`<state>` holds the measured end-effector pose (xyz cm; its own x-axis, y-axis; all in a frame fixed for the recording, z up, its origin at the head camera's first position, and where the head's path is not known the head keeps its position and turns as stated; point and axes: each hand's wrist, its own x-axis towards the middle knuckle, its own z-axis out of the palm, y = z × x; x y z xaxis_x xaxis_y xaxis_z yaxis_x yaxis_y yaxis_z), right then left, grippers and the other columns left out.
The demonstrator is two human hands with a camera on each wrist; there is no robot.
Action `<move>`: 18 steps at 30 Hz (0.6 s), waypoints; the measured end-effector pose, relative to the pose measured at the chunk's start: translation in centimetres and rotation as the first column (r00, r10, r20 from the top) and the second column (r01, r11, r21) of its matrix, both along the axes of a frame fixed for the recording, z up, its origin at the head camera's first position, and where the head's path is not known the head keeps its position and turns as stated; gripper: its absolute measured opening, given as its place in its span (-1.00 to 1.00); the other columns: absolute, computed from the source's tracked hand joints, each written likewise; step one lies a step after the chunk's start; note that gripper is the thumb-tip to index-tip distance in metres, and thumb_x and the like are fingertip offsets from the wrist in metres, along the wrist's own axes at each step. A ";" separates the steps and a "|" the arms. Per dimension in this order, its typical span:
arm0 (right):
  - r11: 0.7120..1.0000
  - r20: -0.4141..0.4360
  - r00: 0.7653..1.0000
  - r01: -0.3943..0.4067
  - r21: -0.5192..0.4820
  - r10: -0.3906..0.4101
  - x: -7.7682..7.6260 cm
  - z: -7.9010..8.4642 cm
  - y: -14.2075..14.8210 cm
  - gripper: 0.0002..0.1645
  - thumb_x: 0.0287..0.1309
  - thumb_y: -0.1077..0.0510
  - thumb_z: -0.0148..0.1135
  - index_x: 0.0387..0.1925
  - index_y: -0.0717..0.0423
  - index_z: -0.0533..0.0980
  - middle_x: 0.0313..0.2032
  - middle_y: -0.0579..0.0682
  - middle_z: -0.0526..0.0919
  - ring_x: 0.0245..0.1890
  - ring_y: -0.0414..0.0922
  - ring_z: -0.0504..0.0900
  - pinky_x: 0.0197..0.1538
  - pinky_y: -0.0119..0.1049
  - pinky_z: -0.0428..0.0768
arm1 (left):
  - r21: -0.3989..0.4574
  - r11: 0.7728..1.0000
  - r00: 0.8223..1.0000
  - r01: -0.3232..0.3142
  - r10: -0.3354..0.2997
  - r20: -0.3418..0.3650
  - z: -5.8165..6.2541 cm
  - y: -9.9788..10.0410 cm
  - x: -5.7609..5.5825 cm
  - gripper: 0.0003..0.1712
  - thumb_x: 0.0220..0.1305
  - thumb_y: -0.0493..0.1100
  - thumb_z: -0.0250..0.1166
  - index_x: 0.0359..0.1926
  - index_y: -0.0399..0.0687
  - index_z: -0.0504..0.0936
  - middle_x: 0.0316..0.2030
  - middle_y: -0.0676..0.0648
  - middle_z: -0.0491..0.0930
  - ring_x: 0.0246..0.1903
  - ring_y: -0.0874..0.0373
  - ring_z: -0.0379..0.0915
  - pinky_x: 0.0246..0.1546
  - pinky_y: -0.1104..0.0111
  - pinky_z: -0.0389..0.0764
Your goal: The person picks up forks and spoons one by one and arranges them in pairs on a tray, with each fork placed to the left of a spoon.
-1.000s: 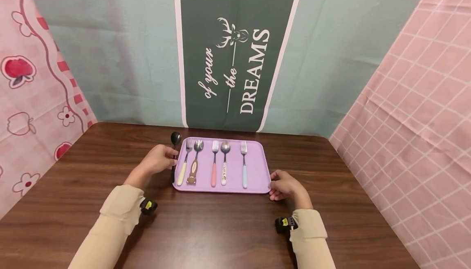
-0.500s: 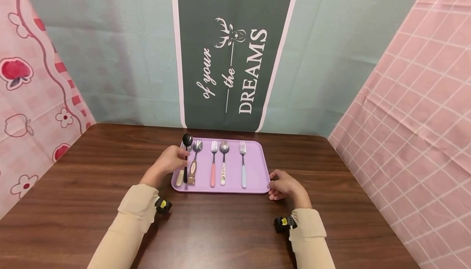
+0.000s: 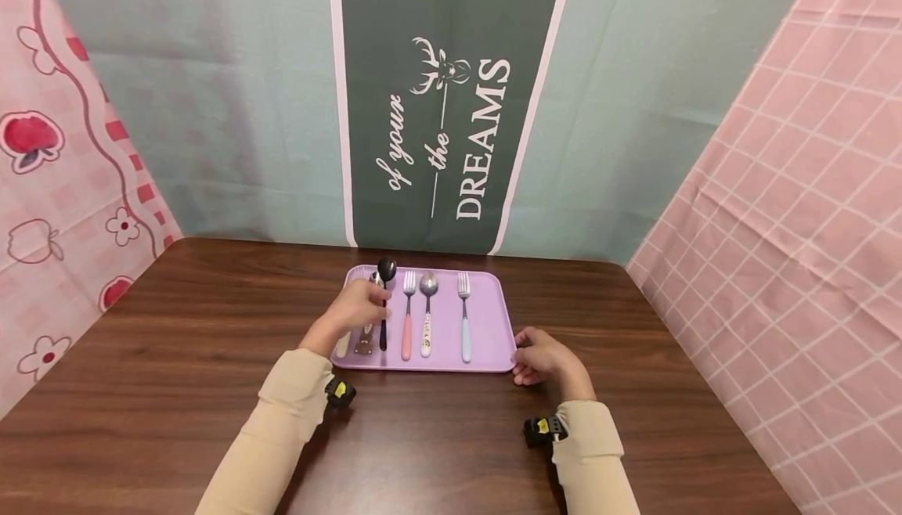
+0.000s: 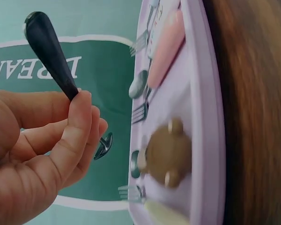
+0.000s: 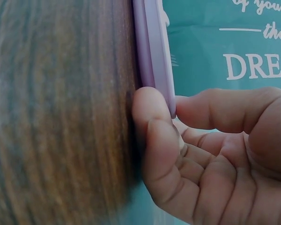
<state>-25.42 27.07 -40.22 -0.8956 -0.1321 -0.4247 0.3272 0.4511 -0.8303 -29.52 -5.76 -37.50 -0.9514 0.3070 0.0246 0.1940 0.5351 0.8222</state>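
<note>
A long black spoon (image 3: 387, 268) is pinched upright between the thumb and fingers of my left hand (image 3: 357, 305), over the left half of a lilac tray (image 3: 492, 319). In the left wrist view the dark handle (image 4: 49, 51) rises from the fingertips, apart from the tray. Under this hand lie a brown bear-handled spoon (image 3: 363, 343) and a cream-handled fork (image 3: 343, 345), both partly hidden. Further right on the tray are a pink-handled fork (image 3: 406, 336), a white-handled spoon (image 3: 426, 335) and a blue-handled fork (image 3: 466, 339). My right hand (image 3: 544, 355) pinches the tray's near right corner.
The tray rests on a dark wooden table (image 3: 437, 437). Behind it hangs a green cloth (image 3: 282, 108) with printed lettering; pink patterned cloths (image 3: 796, 225) stand at both sides.
My left hand has carried the black spoon rightward, from the tray's left edge, past the cream-handled fork, to just right of the bear-handled spoon. The right hand keeps its grip on the tray.
</note>
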 end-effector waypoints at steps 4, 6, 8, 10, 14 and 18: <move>1.000 -0.004 1.000 0.005 0.006 -0.005 0.0 0.0 0.0 -0.68 0.06 0.45 -0.04 -0.09 0.35 0.21 -0.60 0.16 0.49 -0.70 -0.13 0.52 -0.57 -0.33 0.54 | 0.028 1.000 1.000 0.014 -0.014 -0.008 -0.1 1.2 -0.1 -0.62 0.01 -0.48 0.22 -0.07 -0.57 0.52 -0.43 -0.21 0.58 -0.55 0.09 0.54 -0.49 0.34 0.53; 1.000 -0.003 1.000 0.009 0.010 -0.009 0.0 0.0 -0.1 -0.68 0.06 0.45 -0.04 -0.10 0.35 0.21 -0.60 0.16 0.49 -0.70 -0.12 0.52 -0.57 -0.32 0.54 | 0.028 1.000 1.000 0.011 -0.011 -0.013 -0.3 1.8 -0.1 -0.62 0.00 -0.48 0.23 -0.09 -0.56 0.53 -0.45 -0.21 0.58 -0.54 0.10 0.55 -0.48 0.35 0.52; 1.000 -0.002 1.000 0.011 0.014 -0.011 0.0 0.0 -0.2 -0.68 0.06 0.45 -0.05 -0.10 0.35 0.21 -0.60 0.16 0.49 -0.70 -0.12 0.52 -0.58 -0.32 0.53 | 0.019 1.000 1.000 0.015 -0.014 -0.027 -0.4 2.4 -0.1 -0.63 -0.01 -0.47 0.24 -0.10 -0.55 0.54 -0.48 -0.19 0.58 -0.55 0.11 0.54 -0.47 0.35 0.51; 1.000 -0.001 1.000 0.012 0.016 -0.012 0.0 0.0 -0.2 -0.68 0.06 0.45 -0.05 -0.10 0.35 0.21 -0.60 0.16 0.49 -0.70 -0.12 0.52 -0.58 -0.33 0.53 | 0.008 1.000 0.999 0.018 -0.017 -0.040 -0.5 3.0 -0.2 -0.63 -0.02 -0.46 0.25 -0.11 -0.54 0.55 -0.50 -0.16 0.58 -0.53 0.13 0.51 -0.41 0.34 0.51; 1.000 0.001 1.000 0.006 0.014 -0.006 0.0 0.1 -0.2 -0.68 0.07 0.45 -0.06 -0.09 0.35 0.21 -0.59 0.15 0.48 -0.70 -0.13 0.52 -0.58 -0.33 0.53 | -0.001 1.000 0.999 0.014 -0.014 -0.045 -0.6 4.1 -0.1 -0.61 -0.04 -0.43 0.26 -0.09 -0.49 0.56 -0.50 -0.13 0.59 -0.49 0.13 0.50 -0.30 0.28 0.50; 1.000 0.001 1.000 0.004 0.010 -0.004 0.0 0.1 -0.3 -0.69 0.08 0.45 -0.07 -0.09 0.36 0.21 -0.59 0.15 0.48 -0.69 -0.13 0.51 -0.57 -0.33 0.53 | 0.020 1.000 1.000 -0.001 0.002 -0.016 -0.8 5.2 -0.3 -0.59 -0.04 -0.42 0.28 -0.07 -0.44 0.57 -0.48 -0.12 0.59 -0.49 0.13 0.52 -0.27 0.28 0.51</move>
<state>-25.38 26.81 -40.08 -0.8959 -0.1242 -0.4266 0.3295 0.4582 -0.8255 -29.78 -0.55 -38.26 -0.9513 0.3047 0.0465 0.2067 0.5187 0.8296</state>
